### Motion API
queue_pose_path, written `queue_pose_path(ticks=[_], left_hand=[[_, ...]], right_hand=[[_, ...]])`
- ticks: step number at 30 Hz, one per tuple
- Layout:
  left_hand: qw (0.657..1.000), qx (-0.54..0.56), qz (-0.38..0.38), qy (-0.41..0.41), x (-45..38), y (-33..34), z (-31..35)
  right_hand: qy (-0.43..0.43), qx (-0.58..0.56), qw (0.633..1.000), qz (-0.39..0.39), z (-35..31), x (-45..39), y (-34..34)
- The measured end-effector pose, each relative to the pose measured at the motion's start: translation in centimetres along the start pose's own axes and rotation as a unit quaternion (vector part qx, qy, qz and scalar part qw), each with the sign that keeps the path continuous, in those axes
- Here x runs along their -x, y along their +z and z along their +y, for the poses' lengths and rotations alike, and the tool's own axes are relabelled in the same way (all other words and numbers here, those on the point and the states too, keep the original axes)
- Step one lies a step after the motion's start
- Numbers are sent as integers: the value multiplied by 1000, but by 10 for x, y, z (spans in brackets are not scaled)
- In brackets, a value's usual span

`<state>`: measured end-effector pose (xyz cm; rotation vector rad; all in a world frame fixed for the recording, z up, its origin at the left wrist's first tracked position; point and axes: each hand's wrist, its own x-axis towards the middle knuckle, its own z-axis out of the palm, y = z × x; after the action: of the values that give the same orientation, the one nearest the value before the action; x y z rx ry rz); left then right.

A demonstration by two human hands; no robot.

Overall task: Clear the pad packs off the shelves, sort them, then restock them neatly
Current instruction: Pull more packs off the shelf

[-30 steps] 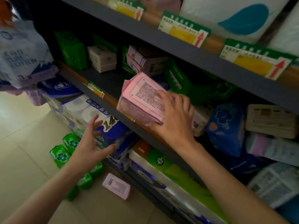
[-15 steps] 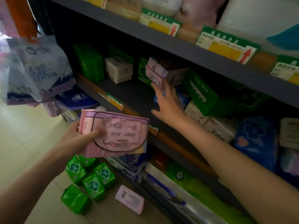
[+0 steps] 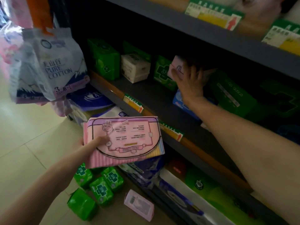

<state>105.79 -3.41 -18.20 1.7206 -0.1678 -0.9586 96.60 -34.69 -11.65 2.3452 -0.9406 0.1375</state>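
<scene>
While my left hand [image 3: 88,149] grips a flat pink pad pack [image 3: 123,140] out in front of the shelf edge [image 3: 164,101], thumb lying across its printed face, my right hand [image 3: 189,82] is up on the middle shelf with fingers spread over the end of a pale pink pack [image 3: 176,67], though I honestly can't tell if they're wrapped around it. Down on the floor [image 3: 32,135] sit four green packs [image 3: 97,187] bunched together, with another small pink pack [image 3: 139,204] just beside them.

hanging white pack [image 3: 53,65] "PURE COTTON", "3"
</scene>
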Motion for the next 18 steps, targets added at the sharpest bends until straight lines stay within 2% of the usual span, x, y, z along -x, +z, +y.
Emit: queue_pose_path(ticks=[4, 6, 8, 13, 16, 18], left_hand=[[999, 24, 25, 1, 1, -3, -9], [997, 54, 64, 5, 1, -4, -12], [994, 56, 94, 15, 1, -9, -17], [978, 41, 196, 59, 12, -26, -23], [970, 53, 234, 49, 27, -41, -33], [970, 64, 236, 11, 40, -50, -44]], right_hand=[[-6, -66, 988, 138, -15, 25, -18], [-58, -145, 964, 215, -28, 54, -30], [-116, -229, 932, 257, -38, 87, -51], [-210, -433, 851, 208, -47, 129, -101], [-119, -618, 769, 112, -48, 138, -106], [-61, -689, 721, 45, -52, 145, -97]])
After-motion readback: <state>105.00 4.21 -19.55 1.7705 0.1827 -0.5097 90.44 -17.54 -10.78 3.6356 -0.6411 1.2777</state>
